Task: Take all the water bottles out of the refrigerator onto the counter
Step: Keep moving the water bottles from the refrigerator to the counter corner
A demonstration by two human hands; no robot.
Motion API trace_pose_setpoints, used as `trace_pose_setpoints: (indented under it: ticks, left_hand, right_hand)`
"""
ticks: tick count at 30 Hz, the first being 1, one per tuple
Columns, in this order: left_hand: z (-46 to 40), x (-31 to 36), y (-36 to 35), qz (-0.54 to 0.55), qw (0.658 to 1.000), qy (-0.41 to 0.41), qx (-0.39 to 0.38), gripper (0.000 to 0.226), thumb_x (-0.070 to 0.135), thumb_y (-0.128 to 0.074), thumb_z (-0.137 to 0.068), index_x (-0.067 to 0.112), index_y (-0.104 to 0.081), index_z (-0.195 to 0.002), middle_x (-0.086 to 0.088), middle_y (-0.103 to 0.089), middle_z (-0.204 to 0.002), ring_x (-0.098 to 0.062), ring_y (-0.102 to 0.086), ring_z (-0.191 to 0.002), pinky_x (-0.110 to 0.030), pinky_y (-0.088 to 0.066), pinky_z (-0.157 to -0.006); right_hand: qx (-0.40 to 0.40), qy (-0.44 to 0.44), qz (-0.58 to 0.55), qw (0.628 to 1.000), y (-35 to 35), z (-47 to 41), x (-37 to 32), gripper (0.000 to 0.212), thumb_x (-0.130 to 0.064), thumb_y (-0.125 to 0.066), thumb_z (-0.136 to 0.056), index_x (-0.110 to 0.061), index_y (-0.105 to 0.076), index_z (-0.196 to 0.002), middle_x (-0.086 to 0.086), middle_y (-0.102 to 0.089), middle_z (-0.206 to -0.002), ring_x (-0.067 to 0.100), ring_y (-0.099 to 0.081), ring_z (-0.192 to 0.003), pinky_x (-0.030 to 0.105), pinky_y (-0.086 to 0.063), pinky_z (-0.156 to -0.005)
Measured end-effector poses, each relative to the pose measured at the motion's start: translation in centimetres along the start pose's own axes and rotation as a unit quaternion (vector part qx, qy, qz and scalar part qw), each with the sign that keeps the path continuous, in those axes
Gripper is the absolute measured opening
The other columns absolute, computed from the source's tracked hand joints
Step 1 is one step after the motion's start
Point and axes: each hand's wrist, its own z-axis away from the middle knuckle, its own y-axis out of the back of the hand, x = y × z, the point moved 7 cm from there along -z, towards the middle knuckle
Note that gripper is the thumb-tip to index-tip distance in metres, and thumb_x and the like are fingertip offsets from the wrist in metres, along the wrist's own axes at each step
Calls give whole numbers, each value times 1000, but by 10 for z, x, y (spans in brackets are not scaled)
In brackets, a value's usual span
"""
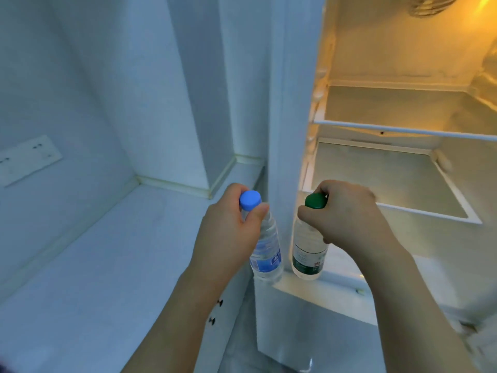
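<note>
My left hand [228, 227] grips a clear water bottle with a blue cap [265, 254] by its neck, just left of the refrigerator's front edge and above the gap beside the counter [107, 251]. My right hand [347, 219] grips a second clear bottle with a green cap [308, 254] near its top, in front of the open refrigerator [390, 184]. Both bottles hang upright, side by side. The two glass shelves in view inside the lit refrigerator hold no bottles.
The white counter runs along the left, meeting a wall corner at the back. A wall socket plate [27, 160] sits on the left wall. Cabinet knobs [215, 310] show below the counter's edge. A crinkled bag [486, 76] lies at the refrigerator's right edge.
</note>
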Motion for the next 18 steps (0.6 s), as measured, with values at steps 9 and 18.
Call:
trace_pose_setpoints:
  ticks: [9, 18]
  left_hand:
    - [120, -71, 149, -55, 989, 87, 110, 17, 40, -60, -89, 29, -52, -98, 9, -62, -84, -13, -58, -79, -34, -50, -71]
    - [260, -122, 272, -120, 948, 197, 218, 20, 39, -60, -89, 27, -52, -103, 6, -62, -83, -15, -57, -77, -33, -48, -71]
  right_hand:
    - [-28, 119, -58, 991, -50, 94, -138, 18, -39, -60, -72, -22, -54, -74, 2, -63, -71, 26, -65, -63, 35, -54, -67]
    - [-139, 239, -115, 954, -124, 206, -260, 17, -39, -58, -72, -22, -57, -75, -1, -63, -72, 24, -66, -62, 37, -54, -68]
